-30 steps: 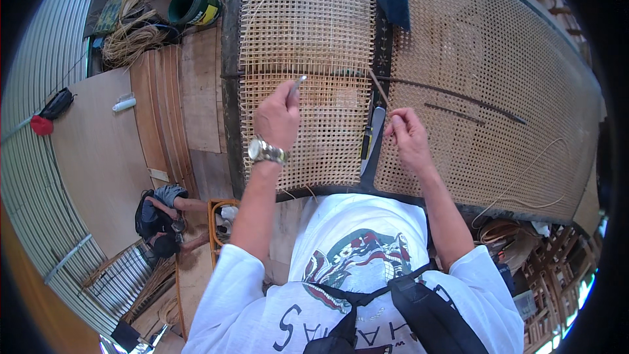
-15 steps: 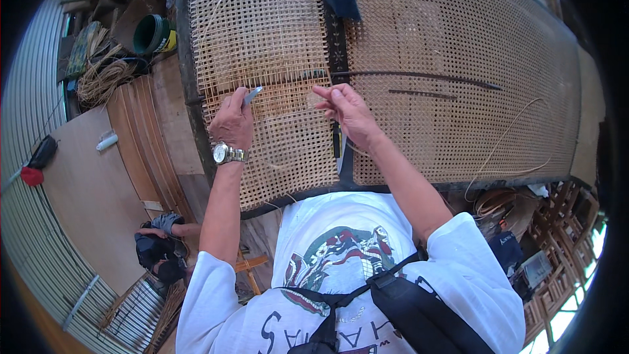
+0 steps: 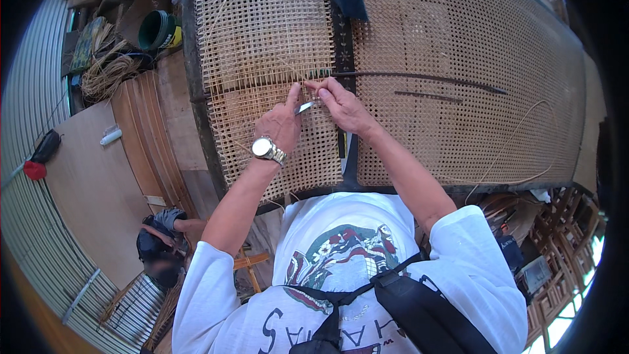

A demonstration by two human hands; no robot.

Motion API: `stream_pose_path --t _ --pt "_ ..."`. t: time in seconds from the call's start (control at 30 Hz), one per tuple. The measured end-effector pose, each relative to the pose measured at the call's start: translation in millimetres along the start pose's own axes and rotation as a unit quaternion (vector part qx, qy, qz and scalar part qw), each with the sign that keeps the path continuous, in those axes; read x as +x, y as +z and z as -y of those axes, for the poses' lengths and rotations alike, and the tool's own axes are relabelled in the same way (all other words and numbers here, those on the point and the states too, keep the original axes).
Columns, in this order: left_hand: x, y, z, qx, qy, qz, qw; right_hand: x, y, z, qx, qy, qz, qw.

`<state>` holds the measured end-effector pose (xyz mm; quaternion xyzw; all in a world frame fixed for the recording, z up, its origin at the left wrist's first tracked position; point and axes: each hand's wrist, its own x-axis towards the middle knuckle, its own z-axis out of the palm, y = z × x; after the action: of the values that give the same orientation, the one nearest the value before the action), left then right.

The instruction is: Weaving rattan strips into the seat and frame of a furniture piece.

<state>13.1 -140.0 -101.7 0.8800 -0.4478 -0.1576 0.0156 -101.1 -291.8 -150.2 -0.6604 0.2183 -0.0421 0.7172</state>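
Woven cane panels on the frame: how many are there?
2. The left cane panel, coarser weave, lies under both hands; the right cane panel, finer, lies past the dark centre bar. More may lie outside the view.

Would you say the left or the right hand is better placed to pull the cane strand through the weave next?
Probably the right hand: its fingertips already pinch the cane strand, while the left hand grips a small metal tool.

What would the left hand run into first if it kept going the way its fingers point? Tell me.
The left hand points up and right toward the right hand. It would likely meet those fingers first, over the woven cane panel; depth is hard to judge.
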Motion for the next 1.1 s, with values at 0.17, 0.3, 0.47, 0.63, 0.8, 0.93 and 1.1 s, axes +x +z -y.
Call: stream_pose_path --t 0.17,0.3,0.47,0.63,0.8,0.93,1.1 --pt "2 1 -1 -0.011 -0.025 0.007 1.000 -4 12 4 -0.088 -0.053 -0.027 0.994" --pt "1 7 3 0.000 -0.005 0.000 1.000 -4 25 2 -0.133 -0.111 -0.069 0.983" --pt "7 0 -7 0.021 -0.037 0.051 0.998 -6 35 5 -0.129 -0.076 -0.085 0.985" --pt "6 5 -5 0.020 -0.037 0.041 0.998 -6 31 10 -0.112 -0.047 -0.080 0.989" --pt "6 0 -9 0.003 -0.052 0.029 0.998 -4 32 5 -0.132 -0.086 -0.090 0.983" --pt "6 -8 -13 -0.005 -0.051 0.017 0.999 -12 10 13 0.044 0.007 -0.060 0.997" --pt "0 -5 -15 -0.042 -0.056 0.019 0.997 -21 -66 14 -0.108 0.070 -0.199 0.971"
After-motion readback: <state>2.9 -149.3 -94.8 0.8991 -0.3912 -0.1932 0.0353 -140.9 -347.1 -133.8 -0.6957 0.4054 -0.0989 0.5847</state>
